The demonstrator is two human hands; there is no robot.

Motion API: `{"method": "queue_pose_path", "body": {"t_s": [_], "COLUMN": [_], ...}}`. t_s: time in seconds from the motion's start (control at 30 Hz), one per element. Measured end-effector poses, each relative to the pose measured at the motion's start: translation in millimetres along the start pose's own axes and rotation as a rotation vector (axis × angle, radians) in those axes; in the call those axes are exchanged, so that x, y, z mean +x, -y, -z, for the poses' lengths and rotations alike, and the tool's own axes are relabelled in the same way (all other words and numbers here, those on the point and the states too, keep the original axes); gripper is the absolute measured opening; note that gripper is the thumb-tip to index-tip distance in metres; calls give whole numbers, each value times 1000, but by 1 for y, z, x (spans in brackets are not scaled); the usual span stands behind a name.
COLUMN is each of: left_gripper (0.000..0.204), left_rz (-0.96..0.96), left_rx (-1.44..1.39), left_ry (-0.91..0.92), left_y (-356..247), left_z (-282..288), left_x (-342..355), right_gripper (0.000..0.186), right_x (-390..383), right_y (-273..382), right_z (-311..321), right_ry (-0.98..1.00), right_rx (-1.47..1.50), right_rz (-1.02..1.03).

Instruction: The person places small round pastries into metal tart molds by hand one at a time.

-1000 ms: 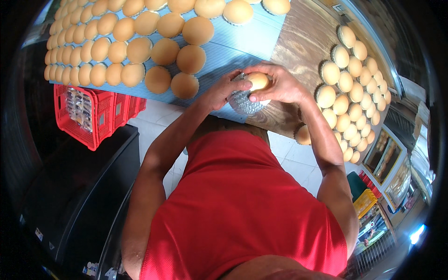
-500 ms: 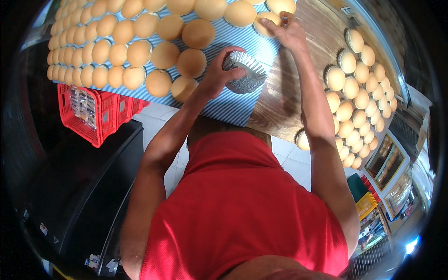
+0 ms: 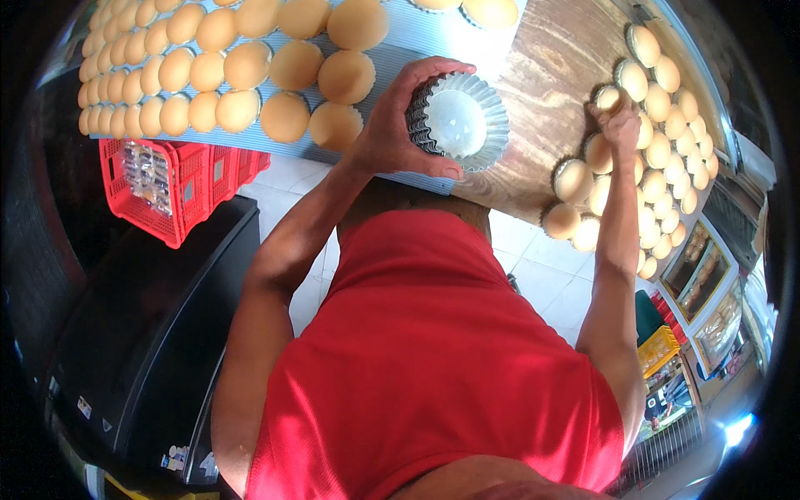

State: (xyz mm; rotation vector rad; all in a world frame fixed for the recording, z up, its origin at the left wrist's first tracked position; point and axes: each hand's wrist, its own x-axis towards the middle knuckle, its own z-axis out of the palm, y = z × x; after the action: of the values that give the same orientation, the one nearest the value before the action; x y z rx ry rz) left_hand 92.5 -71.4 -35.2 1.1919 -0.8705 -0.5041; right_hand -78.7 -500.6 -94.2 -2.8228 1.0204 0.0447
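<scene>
My left hand (image 3: 400, 125) is wrapped round a stack of fluted metal baking tins (image 3: 457, 123), whose open mouth faces up and shows a bare silvery inside. The stack is over the front edge of the blue ribbed sheet. At the right, my right hand (image 3: 618, 125) has its fingers closed round a small round golden cake (image 3: 610, 100) in a fluted tin, among a group of similar cakes (image 3: 657, 150). Rows of golden cakes (image 3: 247, 65) without visible tins cover the left of the blue ribbed sheet (image 3: 385, 93).
The brown wooden tabletop (image 3: 546, 92) lies between the two groups of cakes. A red plastic crate (image 3: 179, 187) with wrapped packs stands below the table at left, near a black cabinet (image 3: 150, 325). A yellow crate (image 3: 658, 350) is at the lower right.
My right hand has gone from a cake on the blue sheet to the tinned cakes at the right. My left hand has tipped the tin stack so its mouth faces up.
</scene>
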Motion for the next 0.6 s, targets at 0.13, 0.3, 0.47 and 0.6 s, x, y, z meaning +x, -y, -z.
{"method": "queue_pose_path", "body": {"t_s": [0.13, 0.3, 0.47, 0.6], "left_gripper": [112, 112, 107, 99], "left_rz": [-38, -120, -183, -253], "left_rx": [179, 202, 299, 323], "left_ry": [17, -2, -24, -55], "left_y": [-22, -34, -56, -78], "left_z": [5, 8, 10, 8], "left_x": [-14, -33, -44, -44], "right_gripper": [85, 90, 76, 77], "right_x": [-10, -55, -133, -163], "right_y": [56, 125, 240, 269], "right_z": [-1, 8, 105, 120], "right_ry": [54, 119, 152, 125], "right_rx": [-152, 135, 822, 646], "right_rz": [300, 217, 470, 569]}}
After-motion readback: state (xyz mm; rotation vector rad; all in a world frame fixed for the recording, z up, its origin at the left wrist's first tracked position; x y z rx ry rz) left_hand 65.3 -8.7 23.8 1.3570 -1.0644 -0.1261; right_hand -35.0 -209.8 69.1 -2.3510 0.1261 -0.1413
